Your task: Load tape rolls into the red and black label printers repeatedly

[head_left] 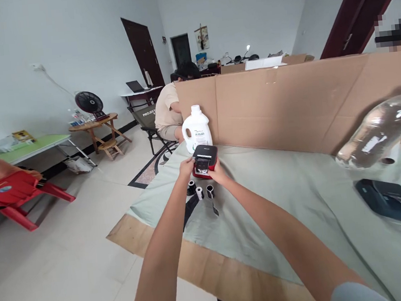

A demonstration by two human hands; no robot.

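Note:
Between my two hands is a small black-and-red label printer (205,154), at the far part of the cloth-covered table. My left hand (187,167) grips its left side, while the fingers of my right hand (218,171) are closed on its right front corner. Just in front of the printer stand several small rolls, among them a white roll (199,193) and a black-and-white roll (210,190) with a strip trailing from it. A dark strap-like thing (191,210) lies beside my left forearm. Right behind the printer is a white jug (197,128) with a handle.
A cardboard panel (270,108) walls off the table's back. To the right lie a large clear bottle (375,129) with a blue cap and a dark device (389,198). Another person (166,109) sits beyond the panel. The cloth (265,229) is wrinkled over the wooden tabletop.

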